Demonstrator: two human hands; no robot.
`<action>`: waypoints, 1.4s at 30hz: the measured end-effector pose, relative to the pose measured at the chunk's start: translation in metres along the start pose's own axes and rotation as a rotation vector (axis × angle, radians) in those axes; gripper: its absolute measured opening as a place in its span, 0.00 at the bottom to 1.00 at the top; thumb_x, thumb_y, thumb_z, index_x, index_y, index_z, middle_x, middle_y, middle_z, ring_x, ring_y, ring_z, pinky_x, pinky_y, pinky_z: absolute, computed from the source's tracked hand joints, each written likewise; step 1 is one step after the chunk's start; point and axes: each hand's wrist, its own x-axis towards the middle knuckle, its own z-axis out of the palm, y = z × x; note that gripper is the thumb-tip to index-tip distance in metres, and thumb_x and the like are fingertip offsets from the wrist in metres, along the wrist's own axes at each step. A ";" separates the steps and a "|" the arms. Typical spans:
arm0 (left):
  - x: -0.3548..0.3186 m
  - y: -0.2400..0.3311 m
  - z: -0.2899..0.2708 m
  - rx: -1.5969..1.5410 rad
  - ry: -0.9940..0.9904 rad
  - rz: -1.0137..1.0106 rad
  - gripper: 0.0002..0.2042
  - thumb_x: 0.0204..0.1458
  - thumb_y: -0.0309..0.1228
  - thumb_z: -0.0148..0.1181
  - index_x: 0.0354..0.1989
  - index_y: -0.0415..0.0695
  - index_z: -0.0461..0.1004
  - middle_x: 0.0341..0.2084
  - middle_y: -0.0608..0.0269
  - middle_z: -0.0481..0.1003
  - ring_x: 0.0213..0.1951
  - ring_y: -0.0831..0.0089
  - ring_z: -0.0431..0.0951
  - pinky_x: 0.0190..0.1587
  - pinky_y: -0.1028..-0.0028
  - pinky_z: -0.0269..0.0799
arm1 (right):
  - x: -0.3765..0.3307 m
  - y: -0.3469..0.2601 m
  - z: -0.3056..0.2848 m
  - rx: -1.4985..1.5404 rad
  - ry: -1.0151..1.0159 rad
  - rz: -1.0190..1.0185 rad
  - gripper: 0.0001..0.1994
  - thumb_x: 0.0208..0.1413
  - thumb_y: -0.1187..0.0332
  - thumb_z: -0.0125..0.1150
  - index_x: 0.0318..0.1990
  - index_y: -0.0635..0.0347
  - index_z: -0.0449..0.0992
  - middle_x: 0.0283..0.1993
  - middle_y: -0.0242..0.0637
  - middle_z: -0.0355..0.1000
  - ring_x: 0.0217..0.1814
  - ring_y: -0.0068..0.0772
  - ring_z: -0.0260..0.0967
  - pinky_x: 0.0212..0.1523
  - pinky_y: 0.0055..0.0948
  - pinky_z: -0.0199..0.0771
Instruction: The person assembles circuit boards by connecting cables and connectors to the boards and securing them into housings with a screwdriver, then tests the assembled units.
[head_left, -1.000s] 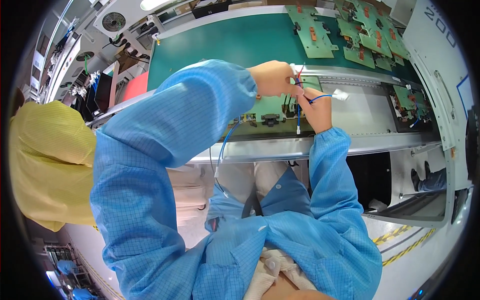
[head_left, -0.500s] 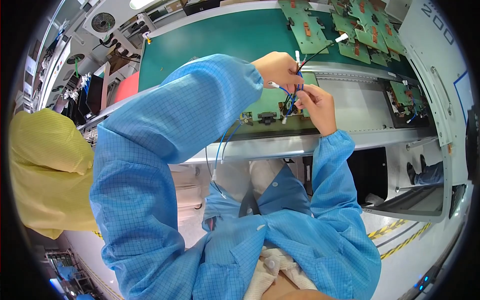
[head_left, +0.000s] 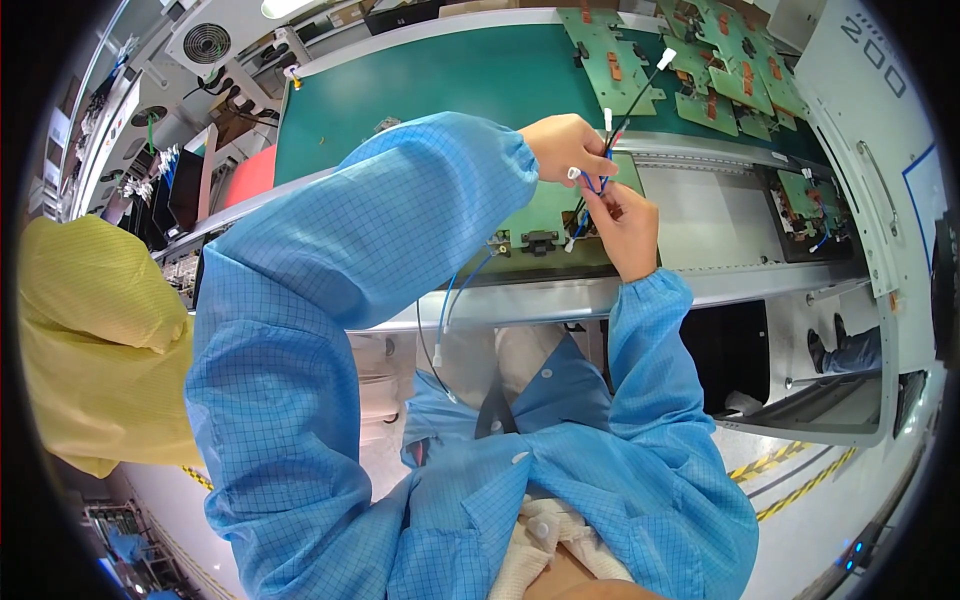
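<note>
My left hand [head_left: 566, 146] and my right hand [head_left: 622, 218] are raised together over a green circuit board [head_left: 545, 222] on the metal work rail. Both pinch a bundle of thin blue and black wires with white connectors [head_left: 604, 150]. One wire end with a white plug [head_left: 666, 58] sticks up to the right. Other blue and black wires [head_left: 447, 310] hang down from under my left sleeve towards my chest. Both arms wear blue checked sleeves.
A green conveyor belt [head_left: 450, 80] runs behind the rail, with several green circuit boards [head_left: 700, 60] at its right end. Another board sits in a dark tray [head_left: 808, 200] to the right. A person in a yellow coat [head_left: 90, 350] stands at my left.
My hands stayed together on the wires over the board. The plug-tipped wire swung up over the belt, and the view moved closer to the bench.
</note>
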 end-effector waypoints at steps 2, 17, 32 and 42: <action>-0.004 0.002 0.001 0.044 -0.008 0.000 0.17 0.55 0.44 0.57 0.36 0.40 0.79 0.29 0.64 0.79 0.32 0.78 0.76 0.36 0.77 0.73 | -0.005 0.000 0.005 0.030 0.014 0.003 0.07 0.52 0.71 0.64 0.33 0.66 0.77 0.19 0.30 0.66 0.20 0.15 0.58 0.21 0.22 0.58; 0.116 0.027 0.051 0.123 -0.149 0.048 0.14 0.56 0.38 0.54 0.33 0.37 0.77 0.24 0.60 0.79 0.28 0.73 0.80 0.30 0.73 0.76 | -0.004 0.108 -0.055 0.081 0.008 0.192 0.08 0.57 0.69 0.57 0.32 0.67 0.76 0.18 0.29 0.65 0.20 0.14 0.59 0.21 0.20 0.57; 0.111 0.009 0.037 0.010 -0.260 -0.047 0.14 0.56 0.35 0.56 0.30 0.33 0.74 0.27 0.56 0.80 0.29 0.73 0.82 0.31 0.76 0.79 | -0.013 0.062 -0.018 0.037 0.014 0.361 0.11 0.61 0.65 0.52 0.38 0.66 0.74 0.29 0.33 0.73 0.32 0.22 0.66 0.36 0.24 0.65; 0.214 0.019 0.064 0.247 -0.319 0.015 0.12 0.54 0.35 0.58 0.33 0.36 0.76 0.26 0.58 0.80 0.27 0.74 0.81 0.32 0.76 0.78 | 0.014 0.139 -0.060 -0.003 0.033 0.404 0.14 0.60 0.63 0.54 0.35 0.68 0.74 0.25 0.35 0.72 0.27 0.22 0.64 0.30 0.25 0.64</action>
